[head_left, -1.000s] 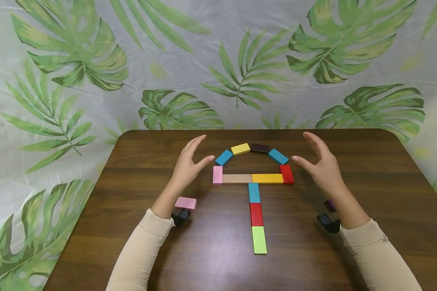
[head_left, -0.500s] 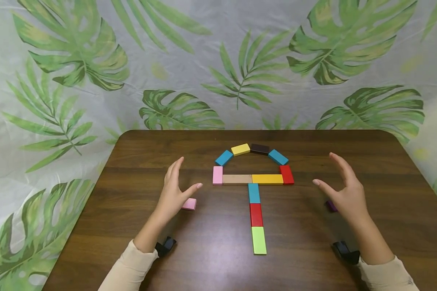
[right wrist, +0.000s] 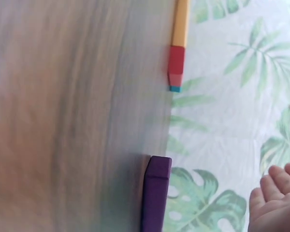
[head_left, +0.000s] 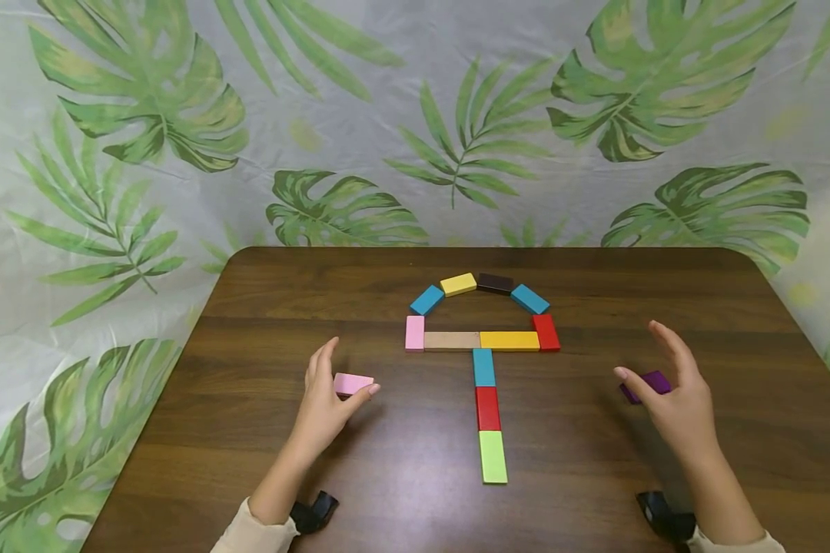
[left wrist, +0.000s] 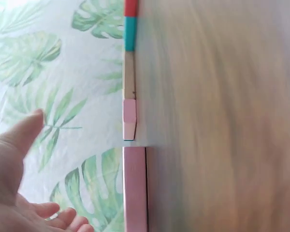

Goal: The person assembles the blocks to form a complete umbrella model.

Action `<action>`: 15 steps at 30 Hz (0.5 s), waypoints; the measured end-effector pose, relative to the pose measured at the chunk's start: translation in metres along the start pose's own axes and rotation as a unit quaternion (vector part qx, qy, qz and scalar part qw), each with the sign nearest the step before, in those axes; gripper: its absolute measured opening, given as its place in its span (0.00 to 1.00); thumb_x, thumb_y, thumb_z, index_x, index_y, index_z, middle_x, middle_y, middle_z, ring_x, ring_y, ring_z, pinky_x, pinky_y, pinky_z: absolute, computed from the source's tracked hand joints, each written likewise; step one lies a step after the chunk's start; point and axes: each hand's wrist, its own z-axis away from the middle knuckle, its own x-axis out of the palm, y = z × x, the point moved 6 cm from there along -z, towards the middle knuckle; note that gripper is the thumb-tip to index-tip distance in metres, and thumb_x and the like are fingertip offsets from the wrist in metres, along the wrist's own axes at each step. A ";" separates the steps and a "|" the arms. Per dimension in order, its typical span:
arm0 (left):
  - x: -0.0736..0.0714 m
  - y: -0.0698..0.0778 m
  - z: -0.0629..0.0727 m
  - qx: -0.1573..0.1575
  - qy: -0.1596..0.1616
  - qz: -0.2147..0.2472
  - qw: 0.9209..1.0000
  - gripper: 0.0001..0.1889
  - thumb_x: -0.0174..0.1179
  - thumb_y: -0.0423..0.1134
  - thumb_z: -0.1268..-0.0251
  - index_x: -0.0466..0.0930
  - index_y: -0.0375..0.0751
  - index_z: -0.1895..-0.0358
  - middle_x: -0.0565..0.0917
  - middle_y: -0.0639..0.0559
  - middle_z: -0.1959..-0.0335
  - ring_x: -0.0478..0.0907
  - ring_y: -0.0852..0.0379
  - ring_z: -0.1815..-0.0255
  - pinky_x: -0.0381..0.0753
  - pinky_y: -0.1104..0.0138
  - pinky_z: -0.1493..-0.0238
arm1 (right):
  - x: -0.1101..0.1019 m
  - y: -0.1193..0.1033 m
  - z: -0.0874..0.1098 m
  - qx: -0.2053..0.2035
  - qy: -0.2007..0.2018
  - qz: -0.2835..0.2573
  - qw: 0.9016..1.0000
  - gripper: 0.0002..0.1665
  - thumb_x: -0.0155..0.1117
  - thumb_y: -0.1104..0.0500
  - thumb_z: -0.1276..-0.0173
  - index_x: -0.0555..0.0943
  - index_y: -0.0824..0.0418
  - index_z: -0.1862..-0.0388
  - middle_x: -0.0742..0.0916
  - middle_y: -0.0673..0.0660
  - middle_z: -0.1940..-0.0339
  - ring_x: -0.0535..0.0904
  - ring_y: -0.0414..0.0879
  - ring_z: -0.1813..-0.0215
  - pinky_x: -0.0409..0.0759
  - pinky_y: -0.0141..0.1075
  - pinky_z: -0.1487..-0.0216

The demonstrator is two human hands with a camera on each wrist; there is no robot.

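My left hand [head_left: 323, 411] hovers by a loose pink block [head_left: 353, 383], thumb and fingers spread on either side. In the left wrist view a gap shows between this hand and the pink block [left wrist: 135, 188]. On the right, my right hand [head_left: 685, 403] hangs over a purple block [head_left: 655, 381], its thumb covering part of it. That hand holds nothing, and the right wrist view shows it apart from the purple block [right wrist: 156, 195].
Between the hands lies a flat figure of coloured blocks. Its arch includes a yellow block [head_left: 458, 284] and a black block [head_left: 495, 283]; a tan block [head_left: 451, 340] and an orange block [head_left: 509, 341] form the bar. The stem ends in a lime block [head_left: 493, 457].
Both hands have drawn back from the arch toward the near side and outward, coming to the loose pink and purple blocks. The block figure looks the same.
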 end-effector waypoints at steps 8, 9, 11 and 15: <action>0.003 -0.013 0.009 -0.016 0.023 -0.023 0.999 0.48 0.70 0.50 0.58 0.53 0.35 0.35 0.62 0.39 0.42 0.61 0.44 0.44 0.63 0.51 0.47 | -0.005 0.019 0.014 0.057 0.013 0.005 0.998 0.47 0.67 0.67 0.46 0.55 0.51 0.30 0.61 0.55 0.32 0.52 0.41 0.31 0.51 0.21 0.40; 0.003 -0.014 0.010 -0.018 0.026 -0.030 0.999 0.48 0.70 0.50 0.58 0.54 0.34 0.36 0.62 0.38 0.43 0.62 0.44 0.45 0.63 0.51 0.47 | -0.005 0.021 0.015 0.068 0.016 0.007 0.998 0.47 0.67 0.66 0.46 0.55 0.51 0.30 0.61 0.55 0.32 0.52 0.42 0.31 0.51 0.21 0.40; 0.005 -0.016 0.011 -0.015 0.034 -0.041 0.998 0.47 0.71 0.49 0.59 0.56 0.32 0.38 0.64 0.37 0.46 0.63 0.43 0.47 0.63 0.52 0.47 | -0.006 0.026 0.017 0.086 0.020 0.012 0.996 0.46 0.67 0.65 0.45 0.55 0.51 0.30 0.61 0.56 0.32 0.52 0.42 0.31 0.50 0.20 0.40; 0.009 -0.018 0.013 -0.012 0.033 -0.071 0.997 0.46 0.72 0.49 0.61 0.58 0.27 0.41 0.66 0.35 0.49 0.61 0.41 0.47 0.60 0.51 0.46 | -0.008 0.037 0.021 0.107 0.015 0.014 0.994 0.46 0.65 0.63 0.43 0.53 0.53 0.30 0.59 0.58 0.31 0.50 0.43 0.31 0.48 0.19 0.40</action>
